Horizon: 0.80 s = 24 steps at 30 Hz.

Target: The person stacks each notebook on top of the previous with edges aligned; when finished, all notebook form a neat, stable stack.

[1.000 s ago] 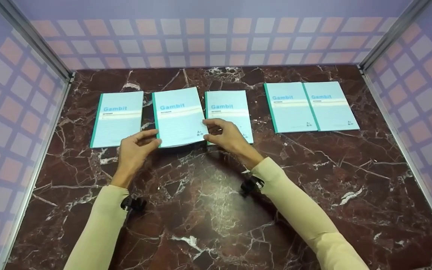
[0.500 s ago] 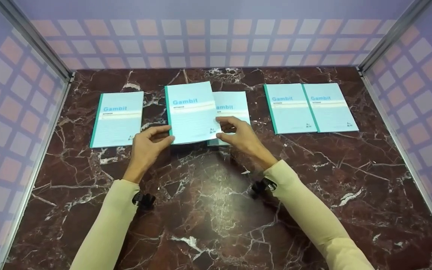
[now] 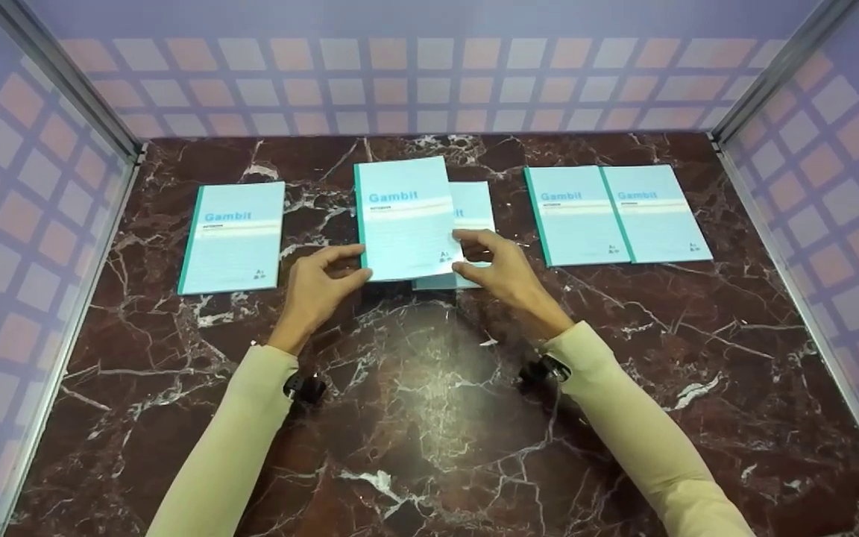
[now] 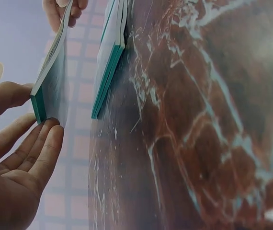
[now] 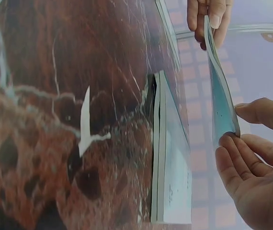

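Observation:
Between both hands hangs a pale blue notebook [image 3: 406,224] with a green spine, lifted off the table in both wrist views. My left hand [image 3: 319,287] pinches the lower part of its spine edge. At its lower right corner, my right hand [image 3: 508,276] grips the opposite edge between thumb and fingers. Beneath the held notebook, and partly covered by it in the head view, lies a stack of notebooks [image 3: 474,201]. Two green spines [image 4: 108,79] show in that stack in the left wrist view. The right wrist view shows the stack's page edges [image 5: 158,158].
Another notebook [image 3: 236,239] lies alone at the left. Two more, a nearer-left one [image 3: 575,224] and a right one [image 3: 661,224], lie side by side with touching edges at the right. The dark marbled tabletop [image 3: 429,418] is bounded by tiled-pattern walls [image 3: 429,67].
Both hands have carried the held notebook to the right and slightly away from me, so it now overlaps more of the middle stack in the head view. The other notebooks stay put.

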Motion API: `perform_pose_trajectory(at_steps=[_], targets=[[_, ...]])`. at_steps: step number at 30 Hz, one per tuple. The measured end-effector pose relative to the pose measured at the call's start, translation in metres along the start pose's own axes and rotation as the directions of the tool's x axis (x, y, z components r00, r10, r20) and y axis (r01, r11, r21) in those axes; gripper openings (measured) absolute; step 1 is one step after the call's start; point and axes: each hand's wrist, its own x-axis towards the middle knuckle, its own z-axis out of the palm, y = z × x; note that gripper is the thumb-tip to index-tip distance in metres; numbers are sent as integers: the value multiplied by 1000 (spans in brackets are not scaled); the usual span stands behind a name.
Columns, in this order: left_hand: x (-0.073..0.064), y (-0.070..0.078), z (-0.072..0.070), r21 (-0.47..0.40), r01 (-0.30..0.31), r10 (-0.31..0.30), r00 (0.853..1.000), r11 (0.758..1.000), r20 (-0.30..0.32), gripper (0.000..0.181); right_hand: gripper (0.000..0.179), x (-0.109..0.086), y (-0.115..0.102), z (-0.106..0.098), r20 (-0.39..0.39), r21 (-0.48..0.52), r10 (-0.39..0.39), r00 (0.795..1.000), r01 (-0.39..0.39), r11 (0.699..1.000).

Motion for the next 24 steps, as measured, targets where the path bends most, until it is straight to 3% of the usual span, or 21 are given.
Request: perform_pose_trajectory(at_steps=[10, 24], targets=[[5, 0, 18, 23, 24, -24, 999, 999, 22, 41, 51, -7, 7, -11, -16, -46, 37, 999, -38, 998], [15, 1, 41, 90, 26, -30, 998, 996, 47, 39, 52, -14, 18, -24, -25, -35, 99, 995, -100, 994]])
